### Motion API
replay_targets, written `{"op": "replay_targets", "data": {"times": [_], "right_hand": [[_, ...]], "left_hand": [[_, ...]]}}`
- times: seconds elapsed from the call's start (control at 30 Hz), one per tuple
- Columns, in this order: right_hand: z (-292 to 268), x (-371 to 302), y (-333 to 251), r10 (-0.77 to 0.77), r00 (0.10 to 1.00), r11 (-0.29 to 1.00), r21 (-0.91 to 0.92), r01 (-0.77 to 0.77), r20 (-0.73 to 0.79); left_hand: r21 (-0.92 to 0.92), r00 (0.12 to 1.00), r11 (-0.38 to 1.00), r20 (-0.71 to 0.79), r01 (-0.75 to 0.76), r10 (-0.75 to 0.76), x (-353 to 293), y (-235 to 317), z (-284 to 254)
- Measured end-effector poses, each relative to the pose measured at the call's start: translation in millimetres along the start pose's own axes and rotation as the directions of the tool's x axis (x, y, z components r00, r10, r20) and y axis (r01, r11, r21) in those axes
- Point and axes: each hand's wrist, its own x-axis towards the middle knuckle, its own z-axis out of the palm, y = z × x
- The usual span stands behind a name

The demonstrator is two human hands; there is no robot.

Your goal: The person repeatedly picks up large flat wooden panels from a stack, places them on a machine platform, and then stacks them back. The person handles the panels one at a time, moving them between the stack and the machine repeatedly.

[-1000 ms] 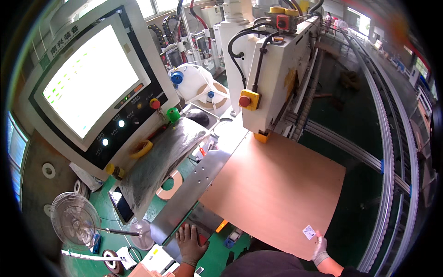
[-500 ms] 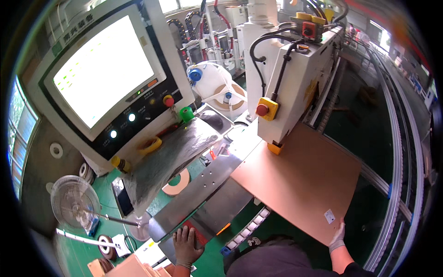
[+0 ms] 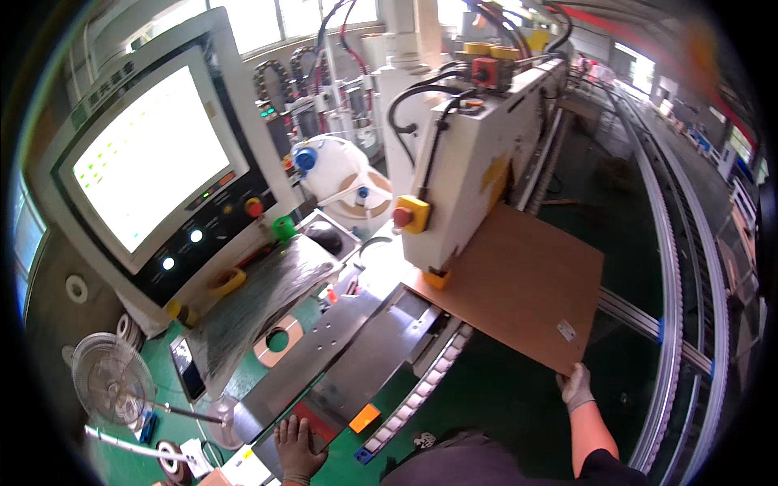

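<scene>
A flat brown board (image 3: 527, 279) with a small white label near its near corner lies with its left edge at the white machine head (image 3: 462, 178). My right hand (image 3: 577, 386), in a pale glove, holds that near corner, with fingers partly hidden at the board's edge. My left hand (image 3: 298, 450), in a dark glove, rests flat with fingers stretched out at the near end of the metal bed (image 3: 356, 356), beside a red patch. Between the bed and my body runs a strip of white rollers (image 3: 417, 394), with an orange piece (image 3: 365, 418) next to it.
A control panel with a lit screen (image 3: 154, 158) stands at left. A red stop button (image 3: 403, 216) sits on the machine head. A film-covered tray (image 3: 263, 304) lies beyond the bed. A fan (image 3: 113, 381) stands at far left, and metal rails (image 3: 668, 324) run along the right.
The board has slid farther away along the machine head, with my right hand following at its corner. My left hand stays on the bed's near end. The whole view has shifted.
</scene>
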Motion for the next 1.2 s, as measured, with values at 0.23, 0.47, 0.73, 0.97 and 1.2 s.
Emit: {"op": "replay_targets", "data": {"times": [0.23,0.47,0.73,0.97,1.2], "right_hand": [[131.7,-84.7,90.6,-0.154,0.977,0.966,-0.184,0.181,0.150],[286.4,-276.7,208.4,0.220,-0.314,0.351,0.225,0.909,0.924],[287.2,-341.0,240.8,0.344,-0.227,-0.026,0.251,0.968,0.911],[277.9,-327.6,266.7,0.322,-0.241,-0.060,0.274,0.960,0.916],[275.3,-309.4,278.8,0.386,-0.164,-0.159,0.241,0.957,0.908]], "left_hand": [[-0.022,0.991,0.997,-0.115,-0.076,0.073,0.1,1.5,-1.8],[0.103,0.983,0.984,-0.132,0.144,-0.131,-25.9,32.0,6.8],[-0.362,0.763,0.703,0.040,0.612,-0.645,-258.4,5.5,58.7],[-0.581,-0.796,-0.746,0.259,0.324,-0.547,-588.9,-0.3,149.9],[-0.824,-0.809,-0.532,0.172,0.195,-0.562,-738.9,-37.2,180.8]]}}
